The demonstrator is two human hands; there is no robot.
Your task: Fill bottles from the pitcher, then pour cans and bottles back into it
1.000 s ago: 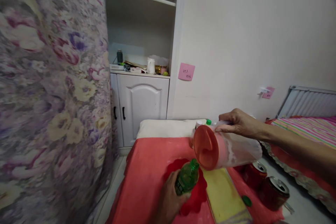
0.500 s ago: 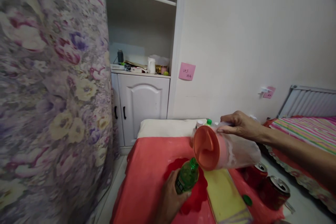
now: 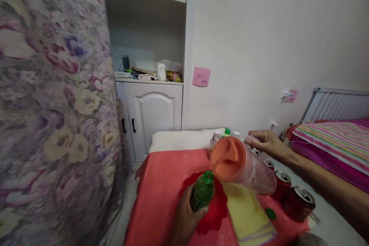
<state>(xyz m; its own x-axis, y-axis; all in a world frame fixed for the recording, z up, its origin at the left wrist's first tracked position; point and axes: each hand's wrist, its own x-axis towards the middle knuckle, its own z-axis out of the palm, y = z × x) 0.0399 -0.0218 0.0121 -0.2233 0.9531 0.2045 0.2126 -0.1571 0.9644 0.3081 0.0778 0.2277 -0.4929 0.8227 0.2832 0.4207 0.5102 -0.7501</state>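
Observation:
My left hand (image 3: 187,213) is wrapped round a green bottle (image 3: 204,194), which has no cap on and leans slightly right above a red scalloped mat (image 3: 217,209). In my right hand (image 3: 263,141) is the handle of a clear pitcher (image 3: 258,173) with an orange lid (image 3: 227,158). The pitcher is tilted, its lid facing left, up and to the right of the bottle's mouth, with a small gap between them. A loose green cap (image 3: 270,213) lies to the right of a yellow pad (image 3: 249,213).
Red cans (image 3: 299,203) stand along the table's right side. Bottles (image 3: 215,138) are behind the pitcher. A red cloth (image 3: 155,196) covers the table. A floral curtain (image 3: 54,115) hangs at left, a white cabinet (image 3: 154,117) stands behind, and a bed (image 3: 340,138) is at right.
The pitcher's lid end has risen, and its body is more tilted. A small gap has opened between lid and bottle. The camera view has shifted slightly, showing more cans.

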